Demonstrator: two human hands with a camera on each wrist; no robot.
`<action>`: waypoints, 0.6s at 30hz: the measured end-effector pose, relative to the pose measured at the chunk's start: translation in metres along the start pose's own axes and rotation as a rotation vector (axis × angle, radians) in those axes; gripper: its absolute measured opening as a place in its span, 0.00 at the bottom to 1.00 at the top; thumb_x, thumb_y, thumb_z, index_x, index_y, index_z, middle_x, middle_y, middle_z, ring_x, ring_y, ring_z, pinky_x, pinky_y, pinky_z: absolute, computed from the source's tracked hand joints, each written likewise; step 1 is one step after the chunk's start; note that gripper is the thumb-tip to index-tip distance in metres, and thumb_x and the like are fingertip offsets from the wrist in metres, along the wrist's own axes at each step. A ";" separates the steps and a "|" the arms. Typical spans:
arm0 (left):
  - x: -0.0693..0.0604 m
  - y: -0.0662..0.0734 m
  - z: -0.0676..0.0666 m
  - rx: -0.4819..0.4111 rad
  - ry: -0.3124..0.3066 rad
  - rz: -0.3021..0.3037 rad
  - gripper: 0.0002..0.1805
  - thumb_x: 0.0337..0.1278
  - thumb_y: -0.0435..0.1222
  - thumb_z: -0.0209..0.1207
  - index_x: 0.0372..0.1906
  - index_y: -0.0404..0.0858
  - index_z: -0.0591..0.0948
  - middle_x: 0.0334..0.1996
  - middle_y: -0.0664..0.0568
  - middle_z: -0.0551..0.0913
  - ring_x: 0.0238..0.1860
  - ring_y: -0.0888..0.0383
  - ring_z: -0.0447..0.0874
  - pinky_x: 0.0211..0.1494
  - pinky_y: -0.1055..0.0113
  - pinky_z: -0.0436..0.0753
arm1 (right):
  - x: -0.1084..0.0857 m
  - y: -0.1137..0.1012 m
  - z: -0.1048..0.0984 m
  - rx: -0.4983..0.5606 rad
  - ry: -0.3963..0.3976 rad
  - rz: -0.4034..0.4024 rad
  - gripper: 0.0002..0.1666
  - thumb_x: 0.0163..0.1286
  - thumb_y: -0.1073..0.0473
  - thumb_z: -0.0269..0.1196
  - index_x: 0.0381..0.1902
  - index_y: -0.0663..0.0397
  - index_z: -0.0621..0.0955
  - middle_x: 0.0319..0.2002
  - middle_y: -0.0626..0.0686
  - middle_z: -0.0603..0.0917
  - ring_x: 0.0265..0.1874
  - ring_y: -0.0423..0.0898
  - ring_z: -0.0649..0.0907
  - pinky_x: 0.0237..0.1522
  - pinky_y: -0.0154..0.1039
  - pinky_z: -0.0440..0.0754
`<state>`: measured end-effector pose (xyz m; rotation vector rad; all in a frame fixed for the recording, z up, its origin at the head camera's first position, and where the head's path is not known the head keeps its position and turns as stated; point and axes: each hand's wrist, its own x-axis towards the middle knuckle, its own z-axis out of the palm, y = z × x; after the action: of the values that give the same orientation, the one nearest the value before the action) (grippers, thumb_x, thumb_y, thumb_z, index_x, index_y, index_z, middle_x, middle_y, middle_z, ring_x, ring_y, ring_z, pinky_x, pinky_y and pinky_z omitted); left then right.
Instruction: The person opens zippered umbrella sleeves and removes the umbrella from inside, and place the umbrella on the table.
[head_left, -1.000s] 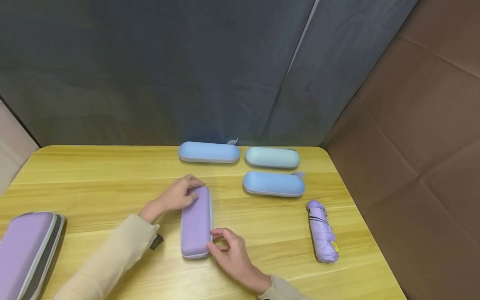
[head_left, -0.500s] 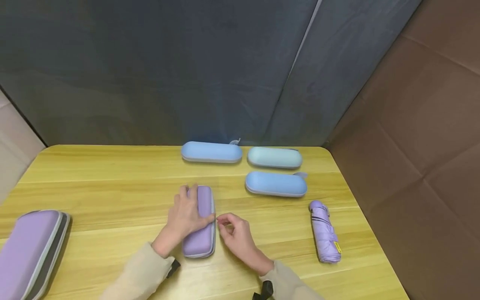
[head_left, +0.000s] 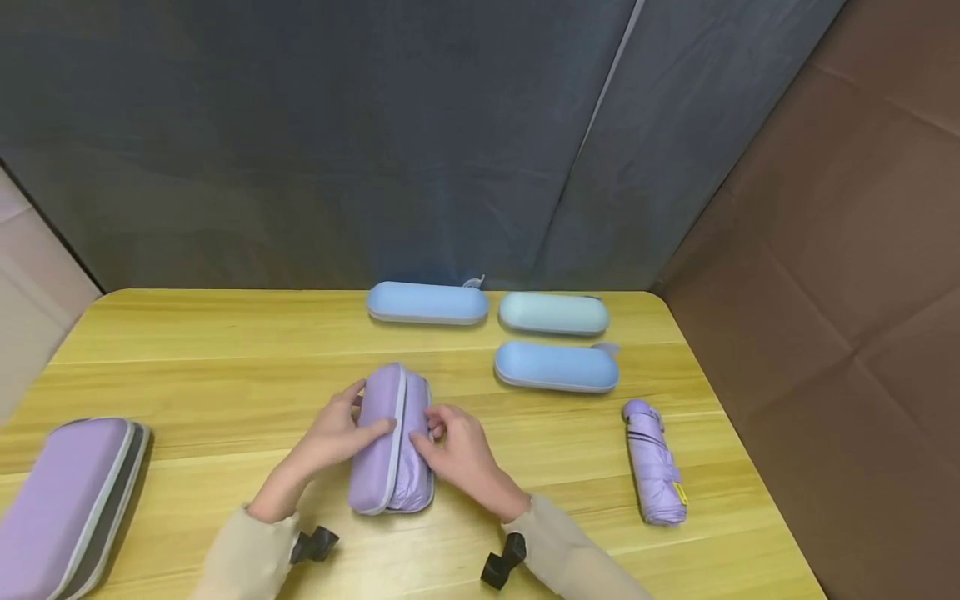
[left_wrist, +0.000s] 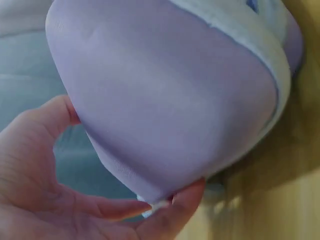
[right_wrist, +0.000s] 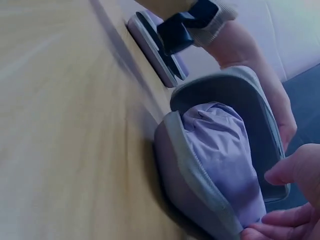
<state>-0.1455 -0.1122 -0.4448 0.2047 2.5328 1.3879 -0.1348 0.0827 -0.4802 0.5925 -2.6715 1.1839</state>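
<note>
Since a moment ago, the lid has swung open, gripped between the left hand's thumb and fingers. Whether the right hand pinches the umbrella inside is unclear. The purple case lies mid-table; a slipping left grip could drop the lid.

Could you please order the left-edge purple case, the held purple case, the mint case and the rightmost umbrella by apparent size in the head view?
1. Left-edge purple case, partly cut off
2. Held purple case
3. Mint case and rightmost umbrella: too alike to rank
</note>
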 end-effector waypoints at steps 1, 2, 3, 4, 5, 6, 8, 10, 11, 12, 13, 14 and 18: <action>-0.001 -0.003 -0.002 -0.055 -0.023 -0.014 0.47 0.54 0.41 0.61 0.67 0.18 0.50 0.53 0.25 0.68 0.48 0.39 0.74 0.44 0.54 0.81 | 0.002 -0.002 0.000 -0.031 -0.006 0.012 0.21 0.57 0.57 0.67 0.44 0.67 0.80 0.30 0.54 0.81 0.27 0.43 0.79 0.30 0.26 0.76; -0.003 -0.005 -0.004 -0.109 -0.043 -0.032 0.46 0.55 0.41 0.60 0.67 0.19 0.49 0.53 0.25 0.68 0.49 0.40 0.75 0.45 0.55 0.81 | 0.005 -0.003 0.001 -0.056 -0.011 0.027 0.24 0.57 0.54 0.67 0.45 0.67 0.79 0.30 0.54 0.81 0.27 0.43 0.79 0.29 0.26 0.75; -0.004 -0.008 -0.006 -0.165 -0.065 -0.051 0.45 0.56 0.40 0.59 0.68 0.19 0.49 0.54 0.26 0.68 0.48 0.41 0.75 0.45 0.56 0.81 | 0.007 -0.005 0.001 -0.083 -0.021 0.044 0.26 0.57 0.52 0.68 0.45 0.67 0.79 0.31 0.54 0.81 0.28 0.43 0.79 0.29 0.26 0.75; -0.005 -0.011 -0.008 -0.223 -0.086 -0.064 0.44 0.57 0.40 0.58 0.68 0.20 0.48 0.55 0.25 0.68 0.49 0.42 0.76 0.46 0.56 0.81 | 0.009 -0.007 0.002 -0.109 -0.034 0.065 0.28 0.56 0.49 0.68 0.46 0.67 0.79 0.31 0.54 0.81 0.28 0.43 0.79 0.28 0.26 0.75; -0.006 -0.013 -0.009 -0.273 -0.106 -0.075 0.43 0.58 0.39 0.57 0.68 0.20 0.48 0.56 0.25 0.66 0.49 0.43 0.76 0.48 0.57 0.80 | 0.012 -0.009 0.002 -0.134 -0.046 0.080 0.29 0.56 0.46 0.68 0.45 0.66 0.79 0.31 0.54 0.81 0.28 0.43 0.79 0.27 0.27 0.75; -0.007 -0.016 -0.011 -0.322 -0.123 -0.080 0.42 0.58 0.39 0.56 0.68 0.20 0.48 0.57 0.24 0.66 0.49 0.44 0.76 0.48 0.57 0.80 | 0.014 -0.011 0.003 -0.163 -0.053 0.093 0.31 0.55 0.44 0.68 0.45 0.65 0.79 0.30 0.54 0.81 0.28 0.43 0.80 0.26 0.27 0.75; -0.008 -0.021 -0.014 -0.406 -0.158 -0.088 0.41 0.59 0.38 0.54 0.68 0.20 0.48 0.58 0.22 0.63 0.48 0.45 0.77 0.49 0.57 0.80 | 0.019 -0.015 0.005 -0.216 -0.065 0.111 0.33 0.54 0.40 0.67 0.43 0.64 0.79 0.30 0.53 0.81 0.27 0.44 0.80 0.24 0.28 0.75; -0.008 -0.026 -0.016 -0.462 -0.191 -0.087 0.40 0.60 0.37 0.52 0.67 0.19 0.47 0.60 0.21 0.61 0.50 0.44 0.77 0.51 0.56 0.79 | 0.023 -0.019 0.007 -0.273 -0.078 0.119 0.34 0.54 0.38 0.67 0.44 0.62 0.79 0.29 0.52 0.81 0.26 0.43 0.80 0.22 0.29 0.75; -0.009 -0.028 -0.017 -0.471 -0.200 -0.088 0.40 0.60 0.37 0.52 0.67 0.18 0.47 0.60 0.22 0.61 0.51 0.44 0.77 0.53 0.56 0.79 | 0.025 -0.020 0.007 -0.302 -0.083 0.120 0.35 0.53 0.37 0.66 0.44 0.62 0.78 0.28 0.52 0.81 0.25 0.44 0.80 0.21 0.30 0.74; -0.009 -0.030 -0.018 -0.480 -0.208 -0.089 0.40 0.61 0.38 0.51 0.67 0.18 0.47 0.60 0.22 0.61 0.52 0.44 0.76 0.53 0.56 0.78 | 0.027 -0.021 0.009 -0.327 -0.086 0.120 0.37 0.53 0.36 0.66 0.47 0.62 0.78 0.29 0.52 0.81 0.25 0.44 0.80 0.21 0.30 0.74; -0.009 -0.031 -0.019 -0.487 -0.217 -0.088 0.40 0.61 0.38 0.51 0.67 0.17 0.47 0.60 0.22 0.61 0.53 0.43 0.75 0.54 0.56 0.77 | 0.029 -0.023 0.009 -0.349 -0.094 0.118 0.38 0.53 0.36 0.67 0.49 0.62 0.78 0.28 0.51 0.81 0.25 0.44 0.80 0.21 0.31 0.74; -0.010 -0.032 -0.019 -0.490 -0.222 -0.089 0.40 0.61 0.38 0.50 0.67 0.17 0.47 0.60 0.22 0.61 0.54 0.43 0.74 0.55 0.56 0.77 | 0.031 -0.024 0.010 -0.358 -0.102 0.119 0.39 0.52 0.37 0.67 0.51 0.61 0.77 0.28 0.51 0.81 0.25 0.43 0.80 0.21 0.31 0.73; -0.011 -0.036 -0.020 -0.518 -0.244 -0.087 0.39 0.62 0.38 0.49 0.66 0.16 0.47 0.62 0.23 0.59 0.57 0.43 0.71 0.57 0.57 0.76 | 0.036 -0.028 0.013 -0.372 -0.150 0.142 0.42 0.50 0.37 0.69 0.53 0.63 0.75 0.26 0.51 0.80 0.22 0.42 0.79 0.19 0.31 0.71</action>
<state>-0.1412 -0.1507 -0.4632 0.1517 1.8925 1.7982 -0.1560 0.0455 -0.4596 0.4505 -2.9957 0.6600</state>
